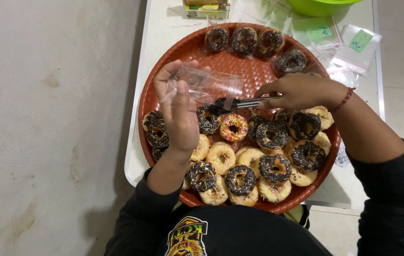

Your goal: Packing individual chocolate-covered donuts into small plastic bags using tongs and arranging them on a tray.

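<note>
As held, tongs [240,103] tips leftward, crosswise.

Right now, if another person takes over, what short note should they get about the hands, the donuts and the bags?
Left hand holds an open clear bag over the red tray.
Right hand holds tongs, tips near a chocolate donut.
Done: four bagged donuts lie at the tray's far edge.
Left: many unbagged donuts near the person; spare bags on the table.
</note>
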